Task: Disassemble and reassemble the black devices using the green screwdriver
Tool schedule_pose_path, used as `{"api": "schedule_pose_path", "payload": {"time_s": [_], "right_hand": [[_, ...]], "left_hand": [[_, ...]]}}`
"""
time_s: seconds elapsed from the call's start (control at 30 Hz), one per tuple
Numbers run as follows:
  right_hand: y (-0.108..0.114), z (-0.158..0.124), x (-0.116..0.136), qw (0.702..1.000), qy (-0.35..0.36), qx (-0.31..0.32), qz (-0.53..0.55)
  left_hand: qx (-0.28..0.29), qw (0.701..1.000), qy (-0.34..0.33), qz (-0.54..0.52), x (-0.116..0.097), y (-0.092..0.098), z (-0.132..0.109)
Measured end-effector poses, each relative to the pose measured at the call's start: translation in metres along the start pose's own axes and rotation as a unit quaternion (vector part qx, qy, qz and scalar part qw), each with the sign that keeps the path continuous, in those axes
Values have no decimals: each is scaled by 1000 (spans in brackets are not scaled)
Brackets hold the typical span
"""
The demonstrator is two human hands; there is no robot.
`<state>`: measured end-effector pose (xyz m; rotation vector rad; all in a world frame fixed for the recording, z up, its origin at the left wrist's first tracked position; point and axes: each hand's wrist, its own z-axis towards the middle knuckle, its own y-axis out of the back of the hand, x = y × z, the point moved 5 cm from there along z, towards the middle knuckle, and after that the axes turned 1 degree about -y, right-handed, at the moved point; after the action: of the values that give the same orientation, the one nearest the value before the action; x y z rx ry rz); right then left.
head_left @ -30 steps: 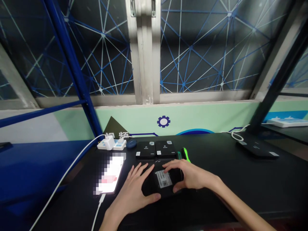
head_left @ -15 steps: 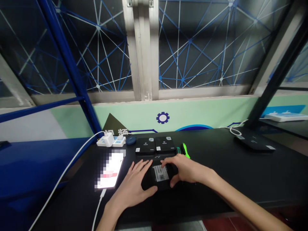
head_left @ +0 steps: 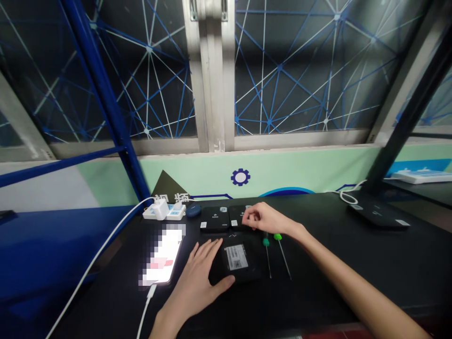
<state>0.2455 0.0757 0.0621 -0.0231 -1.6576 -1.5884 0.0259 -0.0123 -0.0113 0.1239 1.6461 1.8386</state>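
My left hand [head_left: 199, 273] lies flat and open on the black table [head_left: 353, 273], its thumb against the left edge of a small black box [head_left: 237, 260] with a white label on top. My right hand [head_left: 263, 218] hovers farther back over the right one of two black boxes [head_left: 226, 218], with fingertips pinched together; what they hold, if anything, is too small to see. Two thin screwdrivers with green handles [head_left: 273, 254] lie just right of the labelled box.
A lit phone [head_left: 161, 256] on a white cable lies left of my left hand. A white power strip with a charger [head_left: 164, 212] and a dark oval thing [head_left: 193, 211] sit at the back. Another black device [head_left: 379, 216] lies far right.
My right hand has left the labelled box and moved back over the rear boxes with fingers pinched. The two screwdrivers now show fully. My left hand stays on the box.
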Motion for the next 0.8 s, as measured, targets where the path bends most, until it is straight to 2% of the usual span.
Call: {"api": "schedule_pose_path", "payload": {"time_s": [0.07,0.1,0.33,0.4,0.63,0.8], "right_hand": [[0,-3,-11,996,-38,-58,-55],[-3,-5,-15,995,-47,-56,-71],[-19,-18,-13,992,-32,119,-10],[-22,-22,-11,990,-39,134,-20],[-32,-23,-8,987,-67,126,-75],[-35,-21,-4,976,-107,162,-93]], "left_hand": [[2,1000,2,4,1,-1,0],[5,1000,5,6,1,-2,0],[24,999,17,14,5,-8,1],[26,999,19,14,6,-8,2],[40,999,15,-11,6,-6,5],[47,998,27,-35,7,-7,8]]}}
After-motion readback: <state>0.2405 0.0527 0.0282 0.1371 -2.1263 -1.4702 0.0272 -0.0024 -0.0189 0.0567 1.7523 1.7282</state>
